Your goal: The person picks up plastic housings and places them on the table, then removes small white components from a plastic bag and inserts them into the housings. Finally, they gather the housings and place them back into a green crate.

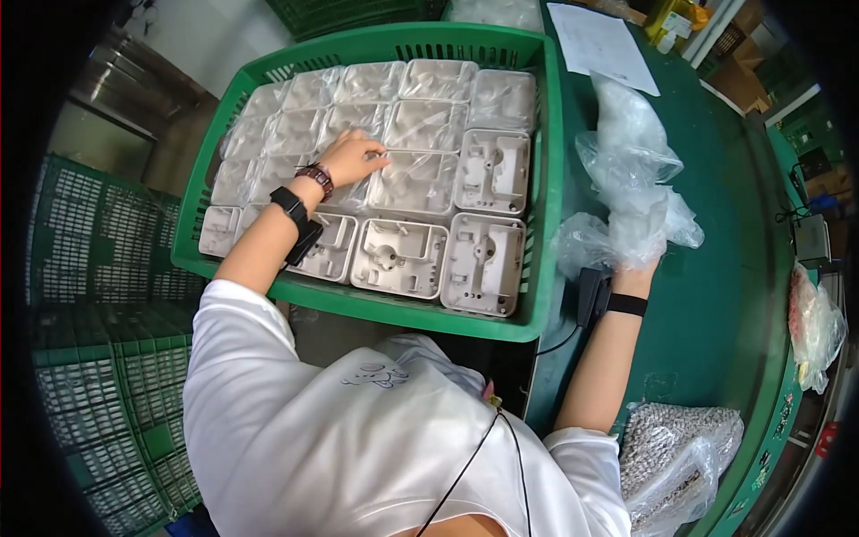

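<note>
My left hand reaches over the green crate, its fingers closed at the clear plastic bag around one of the white plastic housings. Exactly how the film lies between the fingertips is hard to see. Bare housings, such as this white plastic housing, stand along the crate's near row and at its right side, hollow side up. The other housings are wrapped in clear film. Over the green table to the right, my right hand is closed on a bunch of crumpled clear plastic bags, which hide most of its fingers.
A sheet of paper lies at the far end of the green table. Nearer me on the right is a clear bag of small greyish pieces. Stacked green crates stand on the left. A yellow bottle stands far right.
</note>
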`<state>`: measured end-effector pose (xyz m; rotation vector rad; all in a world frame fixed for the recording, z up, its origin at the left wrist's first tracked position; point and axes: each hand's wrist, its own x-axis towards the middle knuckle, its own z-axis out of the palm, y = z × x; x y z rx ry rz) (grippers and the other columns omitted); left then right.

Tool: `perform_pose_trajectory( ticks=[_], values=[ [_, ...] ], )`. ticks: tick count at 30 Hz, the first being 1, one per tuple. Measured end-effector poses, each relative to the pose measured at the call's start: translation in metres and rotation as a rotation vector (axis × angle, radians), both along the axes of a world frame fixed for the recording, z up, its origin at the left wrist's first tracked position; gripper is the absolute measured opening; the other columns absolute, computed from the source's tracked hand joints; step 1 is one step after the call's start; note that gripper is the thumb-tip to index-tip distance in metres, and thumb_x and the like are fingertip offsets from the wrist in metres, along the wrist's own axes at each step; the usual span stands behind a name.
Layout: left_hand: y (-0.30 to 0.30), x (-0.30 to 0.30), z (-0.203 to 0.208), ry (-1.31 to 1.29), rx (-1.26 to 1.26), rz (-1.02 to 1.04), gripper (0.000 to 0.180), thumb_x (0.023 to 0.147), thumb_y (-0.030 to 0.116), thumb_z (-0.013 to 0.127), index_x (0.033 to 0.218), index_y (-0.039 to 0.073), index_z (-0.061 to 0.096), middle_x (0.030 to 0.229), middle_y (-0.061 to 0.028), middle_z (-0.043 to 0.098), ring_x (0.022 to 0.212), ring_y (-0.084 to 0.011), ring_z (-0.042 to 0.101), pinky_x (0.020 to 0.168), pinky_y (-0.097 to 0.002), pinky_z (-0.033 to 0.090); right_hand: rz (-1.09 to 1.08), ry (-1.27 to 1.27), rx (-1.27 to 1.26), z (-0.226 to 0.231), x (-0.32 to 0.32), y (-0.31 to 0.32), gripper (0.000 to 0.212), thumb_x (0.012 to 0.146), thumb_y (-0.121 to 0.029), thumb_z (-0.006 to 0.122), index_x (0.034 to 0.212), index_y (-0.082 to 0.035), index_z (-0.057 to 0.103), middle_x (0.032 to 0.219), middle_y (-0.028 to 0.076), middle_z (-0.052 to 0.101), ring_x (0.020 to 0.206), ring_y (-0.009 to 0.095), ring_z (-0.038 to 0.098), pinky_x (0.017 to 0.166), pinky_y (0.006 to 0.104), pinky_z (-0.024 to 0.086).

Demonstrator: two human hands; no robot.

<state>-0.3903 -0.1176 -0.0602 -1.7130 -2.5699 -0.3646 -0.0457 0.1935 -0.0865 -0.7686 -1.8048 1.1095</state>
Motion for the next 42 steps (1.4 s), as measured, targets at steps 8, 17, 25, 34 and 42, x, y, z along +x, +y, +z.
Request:
perform_pose_trajectory(
  ticks=[8,17,25,34,42],
  values=[
    [-0.011,-0.044,-0.005,-0.624,0.046,0.22,0.025,0.084,0.03,0.054,0.089,0.006,0.058,0.076,-0.0054,0.054,0.071,-0.0183,0.053,0.067,-0.0306,0.044,0.118,-0.243,0.104,0.023,0.001,-0.014,0.044,0.089,-0.032,0.046,0.119,0.0,0.044,0.11,0.013,0.054,0.1,0.027,0.052,0.088,0.0385,0.043],
    [-0.019,-0.044,0.048,-1.111,0.617,0.646,0.024,0.091,0.026,0.046,0.092,0.003,0.054,0.076,-0.0002,0.052,0.069,-0.0106,0.051,0.061,-0.0244,0.042,0.175,0.629,-0.899,0.055,0.019,-0.012,0.053,0.087,-0.033,0.046,0.127,0.0,0.038,0.124,0.016,0.046,0.109,0.03,0.047,0.096,0.0396,0.036],
    [-0.029,0.022,0.114,-0.716,1.063,0.103,0.022,0.091,0.02,0.048,0.102,0.001,0.051,0.092,-0.0023,0.054,0.082,-0.0102,0.051,0.072,-0.0233,0.042,0.778,0.35,-0.069,0.149,-0.055,-0.153,0.042,0.08,-0.029,0.054,0.114,-0.004,0.049,0.121,0.018,0.048,0.109,0.033,0.047,0.089,0.0389,0.04],
    [-0.038,0.025,0.147,-0.871,0.738,-0.161,0.018,0.089,0.017,0.048,0.098,0.002,0.054,0.089,-0.0017,0.056,0.086,-0.0112,0.053,0.077,-0.0234,0.042,0.476,0.078,0.083,0.132,-0.169,-0.196,0.026,0.081,-0.015,0.058,0.101,0.002,0.059,0.099,0.007,0.061,0.085,0.017,0.058,0.073,0.0293,0.045],
    [-0.09,-0.078,0.036,-0.264,-0.21,0.257,0.026,0.072,0.025,0.066,0.093,0.01,0.059,0.094,-0.0088,0.057,0.089,-0.0239,0.056,0.078,-0.0332,0.044,0.199,0.39,-0.376,0.12,-0.174,-0.156,0.027,0.082,-0.011,0.06,0.105,0.002,0.058,0.102,0.004,0.059,0.093,0.012,0.052,0.083,0.0256,0.04]
  ],
)
